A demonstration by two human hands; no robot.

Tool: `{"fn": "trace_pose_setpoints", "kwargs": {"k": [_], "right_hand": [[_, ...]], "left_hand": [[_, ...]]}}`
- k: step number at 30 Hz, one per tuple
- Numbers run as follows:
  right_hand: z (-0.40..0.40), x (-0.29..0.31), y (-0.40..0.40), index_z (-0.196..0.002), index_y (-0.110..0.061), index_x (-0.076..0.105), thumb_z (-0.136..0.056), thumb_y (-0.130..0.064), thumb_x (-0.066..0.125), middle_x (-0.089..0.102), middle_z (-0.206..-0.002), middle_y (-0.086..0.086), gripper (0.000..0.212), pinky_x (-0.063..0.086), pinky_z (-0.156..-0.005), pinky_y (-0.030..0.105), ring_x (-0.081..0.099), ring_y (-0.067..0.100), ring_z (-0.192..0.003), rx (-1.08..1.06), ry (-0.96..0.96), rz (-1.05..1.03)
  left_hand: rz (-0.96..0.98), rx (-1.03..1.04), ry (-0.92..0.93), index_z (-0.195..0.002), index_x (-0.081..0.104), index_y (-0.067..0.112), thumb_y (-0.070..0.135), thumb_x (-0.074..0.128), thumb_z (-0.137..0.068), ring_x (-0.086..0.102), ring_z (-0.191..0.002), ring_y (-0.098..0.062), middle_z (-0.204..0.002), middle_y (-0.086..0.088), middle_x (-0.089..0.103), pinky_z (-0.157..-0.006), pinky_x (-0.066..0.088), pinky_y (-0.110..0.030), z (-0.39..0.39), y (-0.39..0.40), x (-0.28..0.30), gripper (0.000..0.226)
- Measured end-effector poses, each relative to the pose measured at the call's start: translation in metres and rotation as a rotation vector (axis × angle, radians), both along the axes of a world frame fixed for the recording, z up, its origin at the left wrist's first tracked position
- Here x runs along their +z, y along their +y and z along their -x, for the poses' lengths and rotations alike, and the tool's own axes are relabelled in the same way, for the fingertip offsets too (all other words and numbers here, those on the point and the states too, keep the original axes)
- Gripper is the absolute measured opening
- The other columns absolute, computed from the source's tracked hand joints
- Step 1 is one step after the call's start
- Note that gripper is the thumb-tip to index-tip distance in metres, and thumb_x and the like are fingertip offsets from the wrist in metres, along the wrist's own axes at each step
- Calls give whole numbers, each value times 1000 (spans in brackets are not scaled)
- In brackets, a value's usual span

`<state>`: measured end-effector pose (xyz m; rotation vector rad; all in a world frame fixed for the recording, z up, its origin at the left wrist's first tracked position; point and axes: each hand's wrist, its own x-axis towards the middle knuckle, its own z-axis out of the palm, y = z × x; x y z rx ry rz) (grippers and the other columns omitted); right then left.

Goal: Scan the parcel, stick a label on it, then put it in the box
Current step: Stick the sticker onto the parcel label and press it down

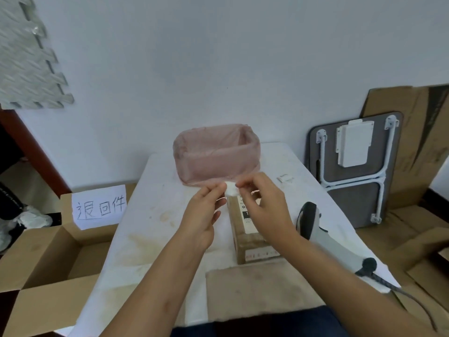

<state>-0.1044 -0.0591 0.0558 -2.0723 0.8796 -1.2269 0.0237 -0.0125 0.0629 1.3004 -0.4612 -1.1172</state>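
Observation:
A small brown cardboard parcel point(245, 242) lies on the white table point(150, 215), with a printed shipping label on its top. Above its far end both hands pinch a small white label point(230, 190). My left hand point(204, 215) holds the label's left edge between thumb and fingertips. My right hand point(264, 205) holds its right edge and covers part of the parcel's top. A grey and black handheld scanner point(315, 227) lies on the table to the right of the parcel. An open cardboard box point(43, 261) stands to the left of the table, with a handwritten paper sign point(99, 206).
A bin lined with a pink bag point(216, 154) stands at the table's far end. A small white scrap point(284, 178) lies to its right. A brown mat point(255, 288) covers the near edge. A folded table point(352, 166) and flattened cardboard lean at the right.

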Motion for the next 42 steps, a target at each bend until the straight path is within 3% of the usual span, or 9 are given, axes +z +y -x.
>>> {"fn": "trace_pose_setpoints", "kwargs": {"k": [3,7,9,13,19,25,30,36,42], "right_hand": [[21,-13,13,-94,-17,63,-90,-8,58,62,-92,-5,10,46,-69,13,58,4,-83,-29,38,22],[43,-18,19,-96,-19,59,-90,-17,59,58,-94,-8,6,52,-73,29,57,6,-85,-108,111,31],[51,-20,21,-99,-22,56,-90,-27,59,56,-100,-10,11,52,-74,34,55,8,-91,-153,194,39],[60,-18,24,-99,-23,51,-86,-35,65,53,-102,-11,23,51,-74,34,52,10,-95,-220,234,57],[62,-12,28,-93,-25,50,-88,-29,61,57,-96,-13,13,50,-74,30,55,6,-92,-251,140,-28],[65,-12,35,-86,-19,61,-88,-11,64,67,-83,-8,9,53,-69,16,63,5,-81,-219,-280,-394],[66,-13,36,-88,-13,63,-87,-3,66,67,-86,6,11,55,-67,19,67,13,-75,-116,-667,-782],[67,-11,39,-92,-11,62,-87,0,65,66,-84,5,13,55,-68,17,67,9,-72,-41,-709,-806],[71,-13,42,-99,-6,63,-86,2,65,66,-96,13,16,58,-73,20,67,16,-82,-17,-616,-750]], "left_hand": [[29,-39,-12,-90,69,25,25,69,-89,59,-82,-10,-82,9,64,-82,44,-28,26,7,-3,1],[47,-56,-20,-95,67,14,16,66,-92,62,-68,-8,-76,4,68,-46,47,-13,57,12,-1,4],[46,-63,-24,-97,66,12,14,65,-92,63,-65,-6,-80,0,70,-41,44,-12,68,14,2,5],[34,-86,-154,-95,68,17,21,67,-89,64,-79,-7,-83,5,72,-67,41,-24,79,14,4,7],[34,-144,-214,-99,69,16,26,67,-89,66,-93,-9,-94,6,72,-70,40,-23,87,19,9,15],[72,-155,-292,-97,72,23,27,72,-86,65,-92,-9,-97,7,71,-66,46,-16,79,23,8,11],[86,-65,-447,-96,69,26,28,76,-82,70,-96,-17,-100,3,73,-77,55,-30,66,21,-3,15],[35,-68,-548,-88,72,26,37,72,-85,66,-88,-13,-92,4,75,-71,48,-23,69,22,-6,11],[19,-83,-455,-90,74,20,28,70,-87,62,-80,-10,-93,-1,74,-70,45,-22,67,22,-5,9]]}}
